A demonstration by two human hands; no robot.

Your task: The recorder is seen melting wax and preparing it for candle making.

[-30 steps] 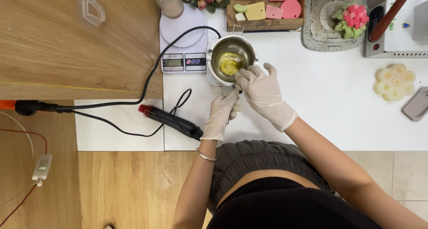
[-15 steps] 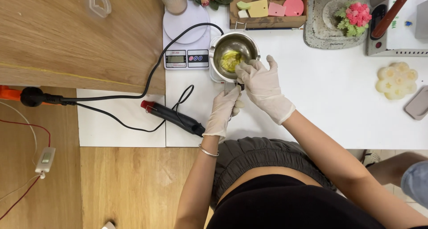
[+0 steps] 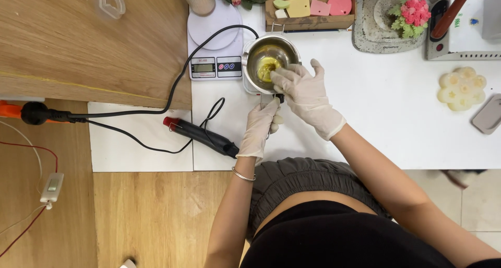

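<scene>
Our left hand [image 3: 259, 128] grips the handle of the steel pot [image 3: 271, 63] on the white bench [image 3: 376, 106]; our right hand [image 3: 302, 90] rests open-fingered at its near rim.

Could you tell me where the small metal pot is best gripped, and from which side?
By its handle, from the near side. The pot holds yellow liquid, and its handle sticks out toward the person, where the left hand grips it; the right hand rests at the rim.

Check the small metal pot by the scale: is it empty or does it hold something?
Not empty. The metal pot stands upright on the white table with a yellowish mass at its bottom; the right hand reaches over its rim, the left hand grips its handle.
</scene>
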